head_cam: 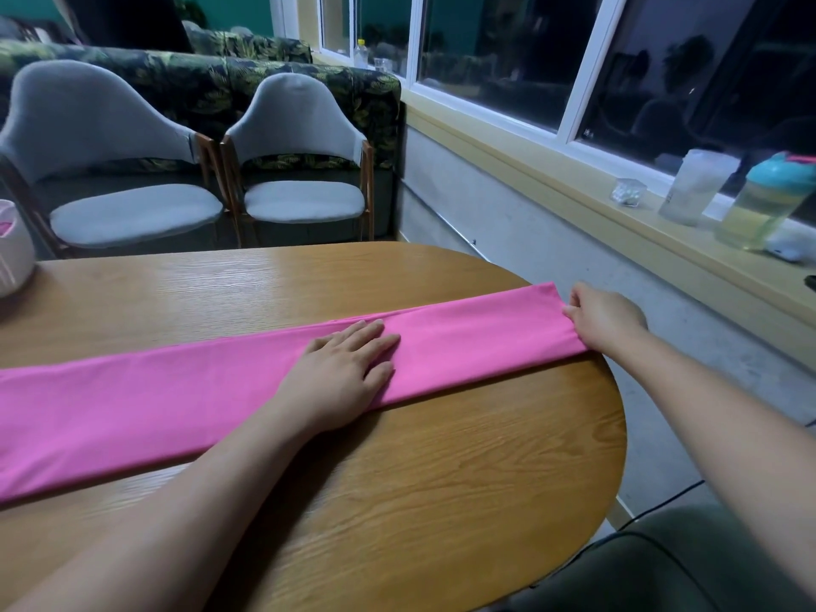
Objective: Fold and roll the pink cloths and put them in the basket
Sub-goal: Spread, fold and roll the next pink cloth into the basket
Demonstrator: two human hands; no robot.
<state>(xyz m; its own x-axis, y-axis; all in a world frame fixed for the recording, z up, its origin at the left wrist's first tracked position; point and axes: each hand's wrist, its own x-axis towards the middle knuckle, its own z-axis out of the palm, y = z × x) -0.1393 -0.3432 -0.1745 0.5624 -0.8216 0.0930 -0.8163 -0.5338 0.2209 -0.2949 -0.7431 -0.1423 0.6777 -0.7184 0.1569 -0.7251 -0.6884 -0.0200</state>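
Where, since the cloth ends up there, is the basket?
Head view: the basket sits on the table's far left edge, half cut off by the frame, near the left chair.

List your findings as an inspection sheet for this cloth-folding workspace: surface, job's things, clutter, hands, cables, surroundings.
Surface: oval wooden table, with bare wood on both sides of the cloth.
Job's things: long pink cloth strip, folded flat across the table; pale round basket at the table's left edge, with something pink inside.
Clutter: frosted plastic tumbler and teal-lidded bottle on the window ledge.
Hands: left hand lies flat on the cloth's middle; right hand pinches its far end.
Cables: thin black cable on the floor to the right of the table.
Surroundings: two grey padded chairs, leaf-print sofa, dark windows.
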